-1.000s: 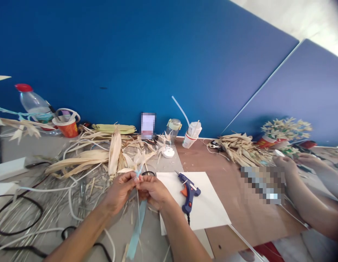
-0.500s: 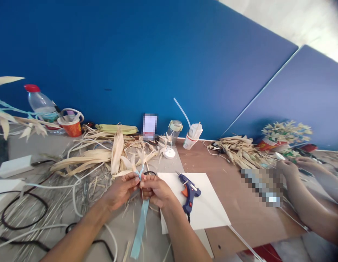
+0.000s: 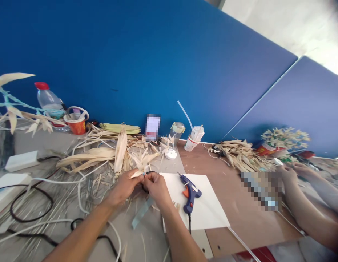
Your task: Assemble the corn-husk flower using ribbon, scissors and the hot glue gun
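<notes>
Pale husk petals form a small flower [image 3: 141,163] between my two hands. My left hand [image 3: 127,187] has its fingers closed on the flower's base. Against it, my right hand [image 3: 155,185] pinches a light blue tape [image 3: 142,213], whose loose end hangs down over the grey table. The flower's stem is hidden by my fingers. To the right, a blue glue gun [image 3: 191,193] lies on a white sheet [image 3: 209,203]. Dried corn husks [image 3: 89,157] lie behind my left hand.
Cables and thin stalks [image 3: 62,203] cover the left side. Along the blue partition stand a bottle [image 3: 49,100], a red cup [image 3: 76,125], a phone [image 3: 153,126], a clear jar [image 3: 176,131] and a white cup [image 3: 192,140]. Another person's hands [image 3: 290,173] work at the right.
The flower now faces up with its petals spread more visibly. The tape's hanging part looks shorter and more slanted. My hands stay close together, and the view has shifted slightly.
</notes>
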`<state>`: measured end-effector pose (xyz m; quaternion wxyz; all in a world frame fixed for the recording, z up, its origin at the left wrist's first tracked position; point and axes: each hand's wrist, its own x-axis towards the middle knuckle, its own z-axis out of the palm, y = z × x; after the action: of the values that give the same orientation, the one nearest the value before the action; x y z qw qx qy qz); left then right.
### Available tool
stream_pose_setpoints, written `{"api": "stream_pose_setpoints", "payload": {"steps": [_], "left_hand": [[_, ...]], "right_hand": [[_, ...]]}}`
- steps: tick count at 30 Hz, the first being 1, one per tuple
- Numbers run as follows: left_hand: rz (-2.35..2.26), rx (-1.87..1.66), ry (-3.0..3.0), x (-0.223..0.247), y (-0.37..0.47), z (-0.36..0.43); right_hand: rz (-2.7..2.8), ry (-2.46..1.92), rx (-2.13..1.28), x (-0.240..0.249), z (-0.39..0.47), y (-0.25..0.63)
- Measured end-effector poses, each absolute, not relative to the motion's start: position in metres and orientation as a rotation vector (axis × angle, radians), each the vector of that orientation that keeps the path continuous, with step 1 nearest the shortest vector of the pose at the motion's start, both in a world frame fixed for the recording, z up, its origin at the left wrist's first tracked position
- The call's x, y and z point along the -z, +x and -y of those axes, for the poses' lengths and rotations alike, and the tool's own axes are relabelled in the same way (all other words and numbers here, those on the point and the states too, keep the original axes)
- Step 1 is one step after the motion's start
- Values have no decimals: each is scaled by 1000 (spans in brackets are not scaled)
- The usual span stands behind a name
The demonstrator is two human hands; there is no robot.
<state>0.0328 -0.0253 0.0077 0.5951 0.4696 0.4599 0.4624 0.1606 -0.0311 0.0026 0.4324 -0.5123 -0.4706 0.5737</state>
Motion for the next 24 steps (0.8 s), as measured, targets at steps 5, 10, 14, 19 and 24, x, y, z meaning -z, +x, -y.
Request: {"api": "stream_pose_setpoints", "payload": {"steps": [5,10,14,19,24], "left_hand": [[-1072,-1049,1073,-14,31,26],[-1045,-996,1050,-10,26,23],[-1038,-956,1156,-4,23,22],[-983,-881,1182,-6,22,25],[-907,-869,1078,-7,20,25]], "right_hand": [[1244,-1403,-1345,-10,34,163],[1185,-1300,-1498,-18,37,165],[1161,-1249,-1540,-17,36,167],[1173,-1276,-1512,-18,36,172],[1351,-1390,-1393,-27,41,171]]}}
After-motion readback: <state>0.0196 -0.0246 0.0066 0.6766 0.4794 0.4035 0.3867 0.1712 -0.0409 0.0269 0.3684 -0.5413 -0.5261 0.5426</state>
